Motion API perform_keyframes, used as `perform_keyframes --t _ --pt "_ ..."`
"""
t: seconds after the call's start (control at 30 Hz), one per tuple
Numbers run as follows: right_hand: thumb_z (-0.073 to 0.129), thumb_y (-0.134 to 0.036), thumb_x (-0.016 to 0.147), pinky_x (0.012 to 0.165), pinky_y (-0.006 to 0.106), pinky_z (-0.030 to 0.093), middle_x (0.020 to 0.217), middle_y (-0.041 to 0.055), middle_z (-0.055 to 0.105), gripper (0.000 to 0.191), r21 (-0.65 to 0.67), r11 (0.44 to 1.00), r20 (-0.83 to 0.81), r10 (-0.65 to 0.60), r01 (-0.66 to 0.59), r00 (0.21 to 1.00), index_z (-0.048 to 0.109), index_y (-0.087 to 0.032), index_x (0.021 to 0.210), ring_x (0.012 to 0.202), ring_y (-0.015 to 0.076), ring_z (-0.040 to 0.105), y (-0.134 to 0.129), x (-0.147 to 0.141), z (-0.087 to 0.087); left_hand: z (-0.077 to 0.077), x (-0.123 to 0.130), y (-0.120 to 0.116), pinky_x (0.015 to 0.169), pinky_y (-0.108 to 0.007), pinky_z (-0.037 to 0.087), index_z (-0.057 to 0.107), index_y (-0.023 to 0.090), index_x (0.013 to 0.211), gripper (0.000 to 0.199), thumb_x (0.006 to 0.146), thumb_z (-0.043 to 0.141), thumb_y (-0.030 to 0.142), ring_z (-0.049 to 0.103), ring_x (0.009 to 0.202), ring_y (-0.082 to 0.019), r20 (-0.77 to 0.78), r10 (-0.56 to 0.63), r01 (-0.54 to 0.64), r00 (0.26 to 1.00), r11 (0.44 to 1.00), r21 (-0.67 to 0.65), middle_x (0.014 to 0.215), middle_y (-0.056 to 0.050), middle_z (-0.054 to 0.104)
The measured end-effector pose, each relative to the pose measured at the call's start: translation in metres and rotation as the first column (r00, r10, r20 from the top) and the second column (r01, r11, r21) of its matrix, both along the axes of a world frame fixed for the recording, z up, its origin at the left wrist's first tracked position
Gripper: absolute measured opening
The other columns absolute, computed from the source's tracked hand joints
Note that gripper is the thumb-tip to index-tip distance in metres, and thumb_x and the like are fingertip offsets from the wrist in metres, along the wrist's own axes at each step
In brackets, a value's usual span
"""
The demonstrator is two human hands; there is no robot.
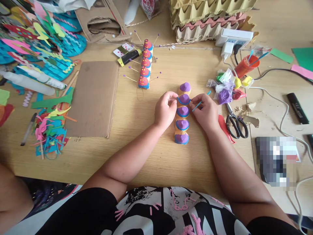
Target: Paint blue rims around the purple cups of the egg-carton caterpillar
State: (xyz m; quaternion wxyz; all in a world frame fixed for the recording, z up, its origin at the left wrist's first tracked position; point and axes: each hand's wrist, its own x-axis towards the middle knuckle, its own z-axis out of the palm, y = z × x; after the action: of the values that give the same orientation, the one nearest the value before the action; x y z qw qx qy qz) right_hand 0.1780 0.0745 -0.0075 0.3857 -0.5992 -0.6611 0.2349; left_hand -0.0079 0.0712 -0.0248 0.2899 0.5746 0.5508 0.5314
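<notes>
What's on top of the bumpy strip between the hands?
Five purple caps along the strip; blue edging shows on the four nearer ones. The surface under the caps is covered and can't be seen.

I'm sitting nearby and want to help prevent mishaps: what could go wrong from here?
The blue stick in the right hand points close to the bumpy strip, so a slip might dent a purple mound. The scissors lie beside the right forearm; swinging it outward could knock them.
</notes>
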Motion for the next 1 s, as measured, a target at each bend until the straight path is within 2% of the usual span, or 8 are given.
perform_keyframes --t 0.2,0.4,1.0 --pt "0.073 -0.032 0.087 0.067 0.035 0.050 0.088 0.0020 0.078 0.012 0.004 1.000 0.037 0.027 -0.027 0.999 0.072 -0.026 0.096 0.070 0.0187 0.064 -0.0007 0.0005 0.0016 0.0009 -0.0010 -0.0005 0.093 -0.030 0.058 0.064 0.023 0.097 0.024 0.090 0.060 0.001 0.071 0.092 -0.016 -0.028 0.004 -0.003 1.000 0.999 0.051 0.100 -0.002 0.076" --pt "0.068 -0.022 0.084 0.069 0.036 0.049 0.090 0.0025 0.080 0.017 -0.003 1.000 0.082 0.027 -0.027 0.996 0.075 -0.026 0.099 0.071 0.0193 0.064 -0.0025 -0.0015 0.0057 0.0021 -0.0001 -0.0015 0.095 -0.031 0.058 0.064 0.024 0.098 0.025 0.089 0.060 0.001 0.071 0.094 -0.016 -0.036 0.001 0.000 0.999 1.000 0.027 0.100 -0.001 0.076" --pt "0.068 -0.026 0.089 0.077 0.038 0.054 0.094 0.0057 0.083 0.018 0.002 1.000 0.131 0.018 -0.018 0.991 0.078 -0.024 0.104 0.081 0.0236 0.071 -0.0044 -0.0017 0.0055 0.0031 -0.0007 -0.0043 0.094 -0.030 0.058 0.066 0.022 0.098 0.024 0.091 0.059 0.001 0.073 0.093 -0.016 -0.056 -0.008 0.010 0.998 0.999 0.045 0.102 -0.002 0.079"
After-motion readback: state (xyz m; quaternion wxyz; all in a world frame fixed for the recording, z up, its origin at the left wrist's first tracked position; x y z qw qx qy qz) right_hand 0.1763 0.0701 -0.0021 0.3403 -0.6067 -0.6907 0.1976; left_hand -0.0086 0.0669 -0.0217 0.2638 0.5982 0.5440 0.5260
